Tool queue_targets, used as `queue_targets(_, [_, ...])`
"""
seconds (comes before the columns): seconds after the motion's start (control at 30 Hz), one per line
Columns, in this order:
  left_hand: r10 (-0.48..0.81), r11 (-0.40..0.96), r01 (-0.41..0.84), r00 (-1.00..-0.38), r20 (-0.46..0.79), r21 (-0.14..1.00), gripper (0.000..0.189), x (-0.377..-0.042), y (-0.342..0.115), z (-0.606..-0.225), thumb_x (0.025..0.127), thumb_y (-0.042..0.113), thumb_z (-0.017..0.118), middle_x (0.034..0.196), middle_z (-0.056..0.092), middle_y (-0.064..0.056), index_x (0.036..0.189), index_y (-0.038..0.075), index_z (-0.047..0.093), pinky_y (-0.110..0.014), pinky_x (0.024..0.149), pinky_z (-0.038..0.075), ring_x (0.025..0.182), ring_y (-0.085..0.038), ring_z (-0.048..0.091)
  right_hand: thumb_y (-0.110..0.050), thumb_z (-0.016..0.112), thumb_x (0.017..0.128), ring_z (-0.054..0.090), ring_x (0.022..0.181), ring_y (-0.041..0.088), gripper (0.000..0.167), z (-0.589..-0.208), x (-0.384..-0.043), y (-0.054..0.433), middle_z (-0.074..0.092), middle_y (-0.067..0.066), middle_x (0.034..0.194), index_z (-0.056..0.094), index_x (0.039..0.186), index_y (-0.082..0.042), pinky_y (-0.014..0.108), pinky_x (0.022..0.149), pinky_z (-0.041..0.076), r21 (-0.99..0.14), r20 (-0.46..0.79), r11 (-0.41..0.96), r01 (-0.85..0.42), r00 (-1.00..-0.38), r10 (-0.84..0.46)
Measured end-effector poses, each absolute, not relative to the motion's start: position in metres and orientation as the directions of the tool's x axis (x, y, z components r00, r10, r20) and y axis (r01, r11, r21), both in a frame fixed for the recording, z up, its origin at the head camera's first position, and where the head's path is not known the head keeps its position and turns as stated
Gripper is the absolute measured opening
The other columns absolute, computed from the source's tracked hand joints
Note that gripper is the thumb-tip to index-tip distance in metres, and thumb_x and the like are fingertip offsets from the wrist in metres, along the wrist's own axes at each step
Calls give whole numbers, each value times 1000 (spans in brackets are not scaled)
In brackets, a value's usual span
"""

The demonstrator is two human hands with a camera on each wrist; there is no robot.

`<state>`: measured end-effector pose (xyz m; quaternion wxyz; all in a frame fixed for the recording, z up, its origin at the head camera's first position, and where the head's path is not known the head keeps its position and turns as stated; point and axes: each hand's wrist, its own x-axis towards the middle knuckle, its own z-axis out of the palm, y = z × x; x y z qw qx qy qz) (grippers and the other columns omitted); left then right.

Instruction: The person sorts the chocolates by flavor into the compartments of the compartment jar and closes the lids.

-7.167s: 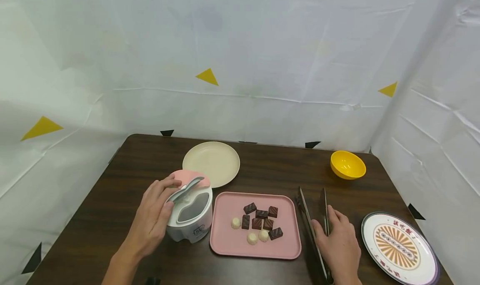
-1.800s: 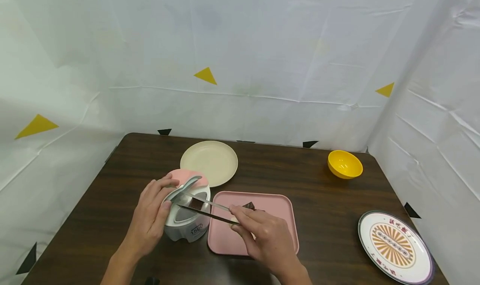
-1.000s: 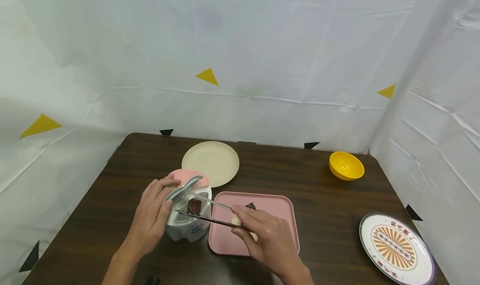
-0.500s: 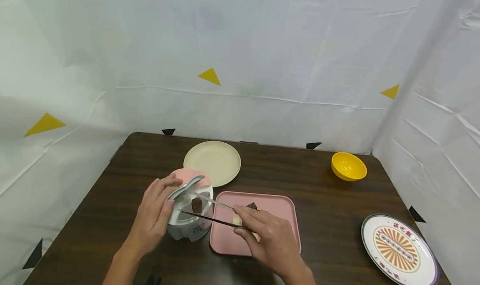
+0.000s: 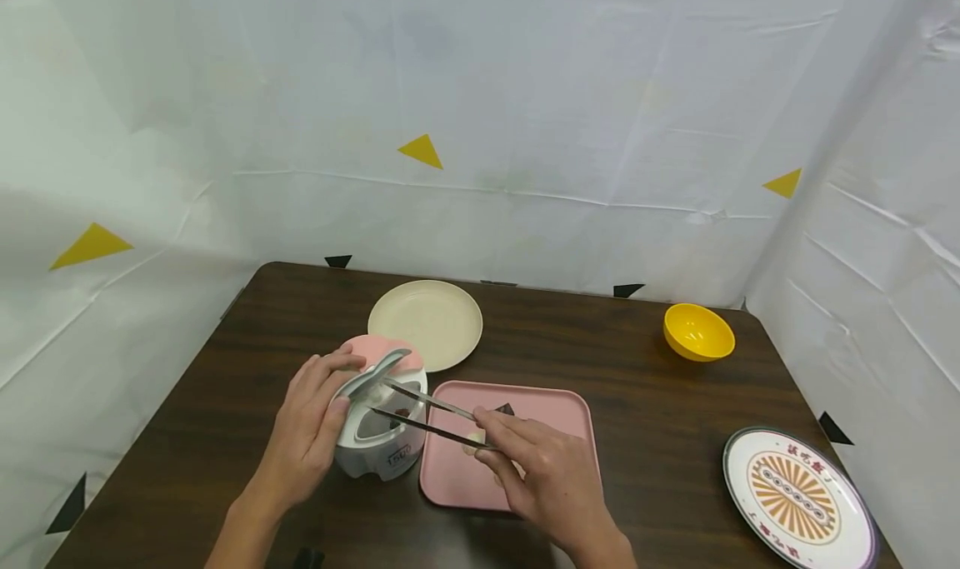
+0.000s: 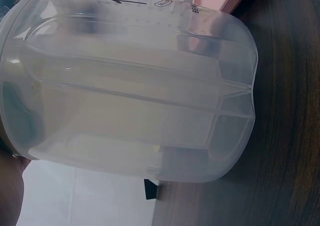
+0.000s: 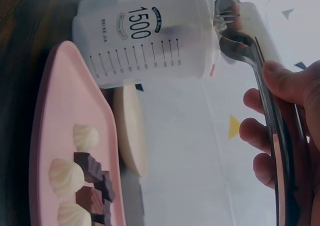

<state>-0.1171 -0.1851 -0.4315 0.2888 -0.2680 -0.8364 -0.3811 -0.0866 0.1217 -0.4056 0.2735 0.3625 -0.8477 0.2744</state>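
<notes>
My left hand (image 5: 300, 436) holds the raised grey flap (image 5: 375, 375) of a translucent storage jar (image 6: 140, 100) marked 1500. Its thumb is at the flap's near edge, its fingers over the far side. In my right hand (image 5: 553, 477) I grip metal serving tongs (image 7: 272, 121), one end spoon-shaped, the other forked. The tongs' tips are spread over the jar's opening, with nothing between them. A dark piece of chocolate (image 5: 401, 416) shows down through the opening. On the pink tray (image 5: 452, 484) lie dark chocolates (image 7: 89, 167) and white swirled chocolates (image 7: 66, 178), partly hidden by my right hand.
A cream plate (image 5: 431, 319) lies behind the jar. At the back right stands a yellow bowl (image 5: 697, 333), and a patterned white plate (image 5: 801, 536) lies at the right edge of the dark table (image 5: 637, 419).
Earlier the right hand brought the tongs from the right of the tray to the jar with a dark chocolate between them. The chocolate has now dropped into the jar; the left hand stays put.
</notes>
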Motion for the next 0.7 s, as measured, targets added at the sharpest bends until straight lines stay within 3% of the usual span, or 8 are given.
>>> queue_targets(0.37, [224,574,665,-689,689,478,31,-117,-188,-431,95,9,44,129,57,-8,118,11,65,-55,113,16,130,-33,45,-24,74,88,69,93,10,47,-406,-87,122,71,-4,106,63,132,-13,30,75,56,-296,658,564,-771,-593,-464])
queue_targets(0.7, [235,585,660,-694,681,471,31,-118,-188,-433,97,12,43,131,56,-7,120,13,64,-55,113,16,131,-33,45,-31,72,90,57,67,-1,47,-411,-87,146,67,-13,92,62,132,-12,16,57,46,-346,670,570,-745,-622,-406])
